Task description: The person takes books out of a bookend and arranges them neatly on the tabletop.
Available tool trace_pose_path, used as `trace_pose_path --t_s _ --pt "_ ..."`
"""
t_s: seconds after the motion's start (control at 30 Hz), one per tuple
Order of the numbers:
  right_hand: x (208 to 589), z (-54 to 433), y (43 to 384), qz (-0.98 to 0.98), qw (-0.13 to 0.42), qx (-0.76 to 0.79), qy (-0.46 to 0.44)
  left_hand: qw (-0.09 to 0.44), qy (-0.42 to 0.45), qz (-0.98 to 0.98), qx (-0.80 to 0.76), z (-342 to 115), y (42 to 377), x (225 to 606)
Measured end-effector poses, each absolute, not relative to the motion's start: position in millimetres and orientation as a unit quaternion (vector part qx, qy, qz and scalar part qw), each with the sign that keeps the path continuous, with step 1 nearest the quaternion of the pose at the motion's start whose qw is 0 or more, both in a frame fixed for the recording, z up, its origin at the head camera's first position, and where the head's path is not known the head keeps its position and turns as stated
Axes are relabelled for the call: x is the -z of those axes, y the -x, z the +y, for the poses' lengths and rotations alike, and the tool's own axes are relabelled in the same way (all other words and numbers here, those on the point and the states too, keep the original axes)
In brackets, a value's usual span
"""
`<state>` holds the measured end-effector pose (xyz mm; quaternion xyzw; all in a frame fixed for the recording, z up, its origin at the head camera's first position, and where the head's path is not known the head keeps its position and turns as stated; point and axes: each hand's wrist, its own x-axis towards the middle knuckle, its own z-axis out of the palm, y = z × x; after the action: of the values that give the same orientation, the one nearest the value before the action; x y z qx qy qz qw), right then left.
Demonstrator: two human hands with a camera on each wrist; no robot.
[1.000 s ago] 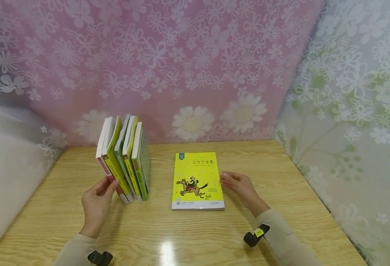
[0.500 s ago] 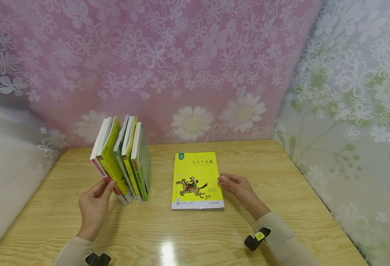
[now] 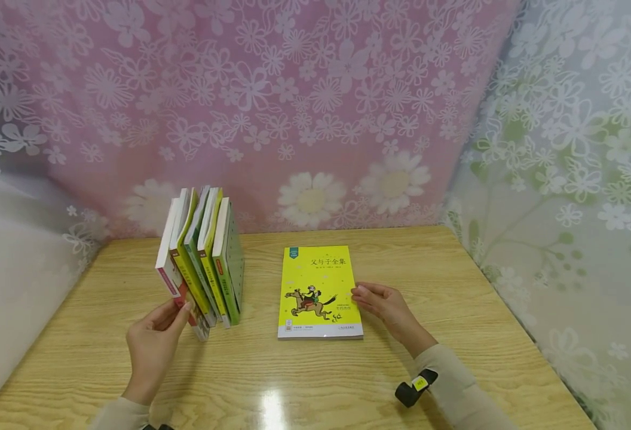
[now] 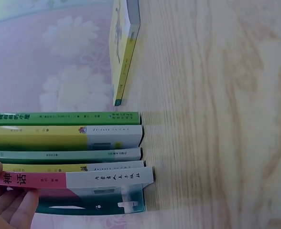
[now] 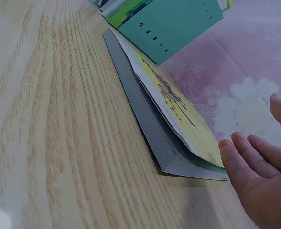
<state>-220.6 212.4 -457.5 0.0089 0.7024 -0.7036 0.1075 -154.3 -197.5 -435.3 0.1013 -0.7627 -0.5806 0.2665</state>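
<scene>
My left hand [image 3: 153, 343] pinches the spine of a pink-and-white book [image 3: 170, 282] at the left end of an upright row. That book sticks out toward me past its neighbours; in the left wrist view its spine [image 4: 83, 180] juts beyond the others. Beside it stand several yellow and green books [image 3: 205, 269], within a pale green bookend [image 5: 178, 31]. To the right, a yellow book [image 3: 315, 278] with a horse and riders on its cover lies flat. My right hand [image 3: 386, 309] is at its right edge, fingers fairly straight and thumb apart.
The wooden table [image 3: 272, 370] carries everything. Pink flowered cloth [image 3: 305, 107] hangs behind its back edge, and a pale flowered cloth [image 3: 573, 197] hangs along the right side.
The leftmost books leaned left, then the pink-and-white one came toward me in my left hand while its yellow neighbour stood back with the row. My right hand shifted slightly left to the flat book.
</scene>
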Motion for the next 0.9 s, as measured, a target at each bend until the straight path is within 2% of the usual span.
trace_pose_path --t_s 0.23,0.4,0.7,0.9 --pt "459 214 220 0.701 0.108 0.705 -0.004 0.307 -0.082 -0.731 0.604 -189 148 436" --pt "460 214 220 0.7 0.111 0.705 0.002 0.309 -0.07 -0.698 0.642 -184 152 436" --pt "462 215 218 0.692 0.107 0.714 -0.002 0.337 -0.068 -0.731 0.589 -182 163 438" --pt "461 216 218 0.692 0.104 0.714 -0.005 0.382 -0.09 -0.736 0.552 -181 167 441"
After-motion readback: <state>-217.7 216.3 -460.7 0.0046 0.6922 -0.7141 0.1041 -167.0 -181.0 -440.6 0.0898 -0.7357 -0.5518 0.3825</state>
